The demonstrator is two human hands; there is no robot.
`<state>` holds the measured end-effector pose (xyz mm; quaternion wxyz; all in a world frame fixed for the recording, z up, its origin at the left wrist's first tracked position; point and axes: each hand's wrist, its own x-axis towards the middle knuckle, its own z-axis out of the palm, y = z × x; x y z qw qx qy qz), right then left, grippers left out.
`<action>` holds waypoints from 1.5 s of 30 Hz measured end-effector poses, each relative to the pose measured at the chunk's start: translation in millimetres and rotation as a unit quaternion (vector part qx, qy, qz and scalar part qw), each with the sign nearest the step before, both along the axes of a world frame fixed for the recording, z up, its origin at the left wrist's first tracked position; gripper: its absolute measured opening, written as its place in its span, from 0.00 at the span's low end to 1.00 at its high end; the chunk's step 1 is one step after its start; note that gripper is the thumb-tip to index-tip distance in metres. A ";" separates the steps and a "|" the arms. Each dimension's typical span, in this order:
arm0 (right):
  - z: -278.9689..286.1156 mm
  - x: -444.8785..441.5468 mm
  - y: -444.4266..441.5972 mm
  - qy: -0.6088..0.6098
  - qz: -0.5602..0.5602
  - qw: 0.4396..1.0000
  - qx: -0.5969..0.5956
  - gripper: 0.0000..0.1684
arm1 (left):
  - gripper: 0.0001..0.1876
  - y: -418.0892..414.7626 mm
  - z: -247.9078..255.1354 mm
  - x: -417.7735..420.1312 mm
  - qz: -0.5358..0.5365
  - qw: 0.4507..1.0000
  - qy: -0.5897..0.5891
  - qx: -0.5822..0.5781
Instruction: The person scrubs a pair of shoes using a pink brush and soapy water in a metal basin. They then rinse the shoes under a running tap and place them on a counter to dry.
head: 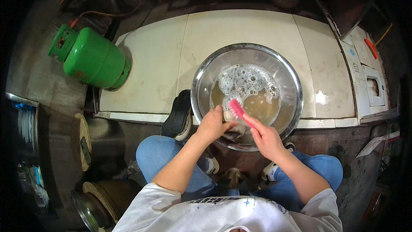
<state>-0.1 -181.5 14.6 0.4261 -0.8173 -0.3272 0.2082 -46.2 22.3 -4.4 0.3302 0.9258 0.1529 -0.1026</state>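
Note:
A steel basin [291,71] in front of me holds murky water [260,104] with white suds [241,77] over its far part. My left hand [212,124] reaches over the near rim and grips a light-coloured item [229,116], apparently a shoe; the hand and the water partly hide it. In my right hand [265,140] is a pink scrubbing brush [237,108] by its handle, bristles close to that item. Against the basin's left side leans a shoe [176,116], its black sole turned outward.
The basin stands on a pale tiled ledge [154,54]. A green gas cylinder [93,58] with a hose is at the ledge's left end. Lower left are lidded round containers, one with a phone-like object [85,150] on its wooden lid [80,129]. Whitish boxy fixtures [362,80] stand at right.

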 end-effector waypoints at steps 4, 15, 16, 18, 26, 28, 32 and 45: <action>-6.6 -1.5 -0.9 -0.002 0.003 0.991 -0.130 0.25 | 0.22 6.9 -3.6 1.2 0.015 1.000 0.009 0.017; -21.3 -8.2 0.2 -0.008 -0.024 0.999 -0.022 0.24 | 0.25 2.7 -1.6 -2.8 -0.022 0.997 0.048 0.059; -31.3 -8.0 -0.6 0.006 -0.050 0.995 -0.086 0.23 | 0.25 2.7 0.6 -1.6 -0.020 0.997 0.056 0.056; -46.8 1.1 -7.3 0.015 -0.051 0.991 -0.125 0.22 | 0.28 4.6 4.7 -1.3 -0.012 0.995 0.083 0.050; -5.0 2.2 6.2 0.063 -0.079 0.995 -0.007 0.22 | 0.40 4.9 1.7 -5.9 -0.018 0.997 0.056 -0.042; -34.8 -6.6 2.2 0.021 -0.031 0.999 -0.038 0.21 | 0.41 2.9 2.4 -5.0 -0.017 0.997 0.054 -0.052; -47.1 5.1 -10.9 0.034 0.021 0.975 -0.218 0.21 | 0.40 4.0 -0.9 -1.5 0.022 0.992 0.060 -0.107; -29.7 18.3 -18.4 0.022 -0.057 0.992 -0.112 0.14 | 0.29 -0.3 -17.8 0.2 0.031 0.998 -0.019 -0.045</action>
